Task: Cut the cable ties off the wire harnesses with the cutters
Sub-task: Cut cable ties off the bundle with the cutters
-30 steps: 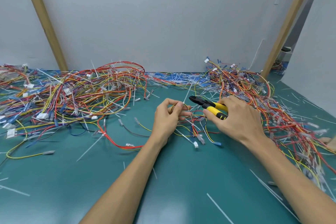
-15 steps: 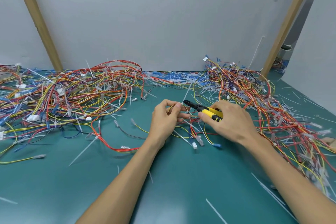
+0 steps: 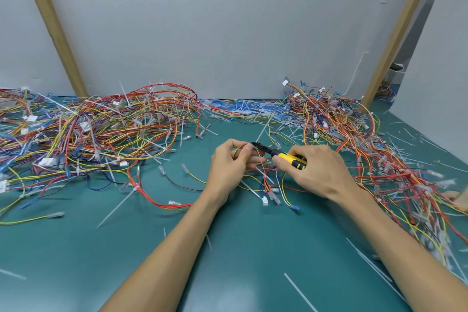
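Observation:
My left hand (image 3: 228, 167) pinches a small wire harness (image 3: 268, 185) of red and yellow wires, held just above the green table (image 3: 240, 248). My right hand (image 3: 319, 172) grips yellow-handled cutters (image 3: 281, 156). Their black jaws point left and reach the wires beside my left fingertips. A white cable tie (image 3: 263, 129) sticks up from the held bundle right at the jaws. I cannot tell whether the jaws are closed on it. The harness ends with white connectors hang onto the table below my hands.
A big tangle of harnesses (image 3: 96, 134) covers the table's left. Another pile (image 3: 354, 139) runs along the right side to the near edge. Loose cut ties (image 3: 115, 206) lie scattered on the table. Wooden posts (image 3: 53, 28) lean against the grey back wall.
Both hands have shifted slightly left and up in view as my head moved. The cutters' jaws have moved closer to my left fingertips and the tie.

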`<state>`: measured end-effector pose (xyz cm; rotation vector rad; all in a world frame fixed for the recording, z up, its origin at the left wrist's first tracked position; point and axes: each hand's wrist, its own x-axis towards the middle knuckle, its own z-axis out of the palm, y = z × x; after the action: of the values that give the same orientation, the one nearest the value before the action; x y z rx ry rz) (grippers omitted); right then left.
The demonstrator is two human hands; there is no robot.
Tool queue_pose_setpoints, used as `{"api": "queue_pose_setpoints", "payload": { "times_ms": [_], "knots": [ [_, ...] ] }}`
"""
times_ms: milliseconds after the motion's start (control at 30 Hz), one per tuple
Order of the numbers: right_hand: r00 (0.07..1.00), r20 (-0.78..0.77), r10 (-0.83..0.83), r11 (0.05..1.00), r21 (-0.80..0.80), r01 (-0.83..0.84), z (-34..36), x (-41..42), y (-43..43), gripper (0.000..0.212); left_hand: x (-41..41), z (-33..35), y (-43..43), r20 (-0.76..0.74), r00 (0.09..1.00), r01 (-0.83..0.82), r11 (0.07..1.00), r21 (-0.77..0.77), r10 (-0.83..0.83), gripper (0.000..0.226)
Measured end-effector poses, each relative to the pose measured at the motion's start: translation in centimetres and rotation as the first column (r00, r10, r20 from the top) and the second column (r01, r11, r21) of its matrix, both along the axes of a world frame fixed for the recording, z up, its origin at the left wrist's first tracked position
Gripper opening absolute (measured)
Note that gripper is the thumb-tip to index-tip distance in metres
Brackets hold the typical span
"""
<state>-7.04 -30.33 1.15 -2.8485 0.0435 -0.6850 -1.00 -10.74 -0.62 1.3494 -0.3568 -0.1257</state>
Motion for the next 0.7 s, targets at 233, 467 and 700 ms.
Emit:
{"api": "queue_pose_setpoints", "payload": {
  "times_ms": [233,467,700],
  "knots": [
    [1.000,-0.012,0.016,1.000,0.000,-0.016,-0.22,0.16,0.00,0.070,0.04,-0.17,0.02,0.000,1.000,0.012,1.000,-0.011,-0.012,0.009],
    [1.000,-0.010,0.022,1.000,0.004,-0.022,-0.28,0.35,0.00,0.073,0.11,-0.24,0.13,-0.012,1.000,0.018,1.000,0.006,-0.018,0.008],
    [0.999,-0.034,0.042,0.998,0.044,-0.041,-0.25,0.55,-0.06,0.076,-0.07,-0.06,0.11,-0.023,1.000,0.019,1.000,0.019,-0.019,0.008]
  ]
}}
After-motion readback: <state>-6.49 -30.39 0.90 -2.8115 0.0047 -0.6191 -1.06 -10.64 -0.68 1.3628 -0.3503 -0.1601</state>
